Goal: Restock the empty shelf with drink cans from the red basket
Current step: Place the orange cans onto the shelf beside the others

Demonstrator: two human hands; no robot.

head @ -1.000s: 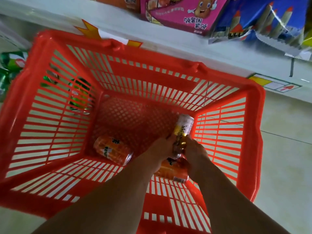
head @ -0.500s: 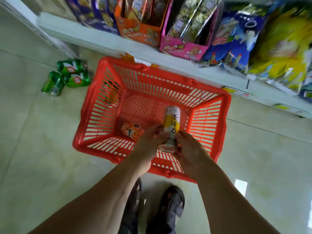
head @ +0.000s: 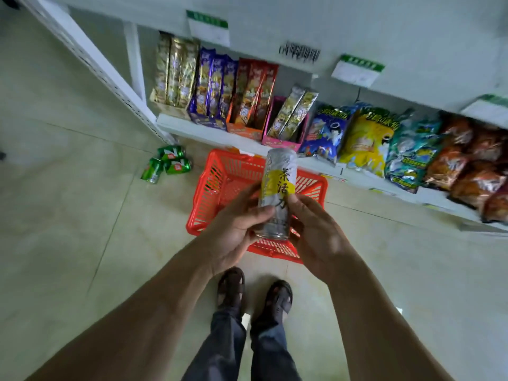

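A tall silver and yellow drink can (head: 278, 193) is held upright in front of me, well above the red basket (head: 220, 188) on the floor. My left hand (head: 236, 229) grips its lower left side, thumb across the front. My right hand (head: 316, 229) holds the lower right side with fingers curled round it. The can and my hands hide most of the basket's inside. A white shelf (head: 357, 28) runs across the top of the view.
Three green cans (head: 167, 163) lie on the tiled floor left of the basket. The low shelf (head: 209, 134) behind it carries snack boxes (head: 244, 100) and crisp bags (head: 368, 138). My feet in dark sandals (head: 255, 292) stand just behind the basket.
Both hands lifted the silver and yellow can out of the basket and raised it. My view rose too, bringing the upper shelf and my feet into sight.
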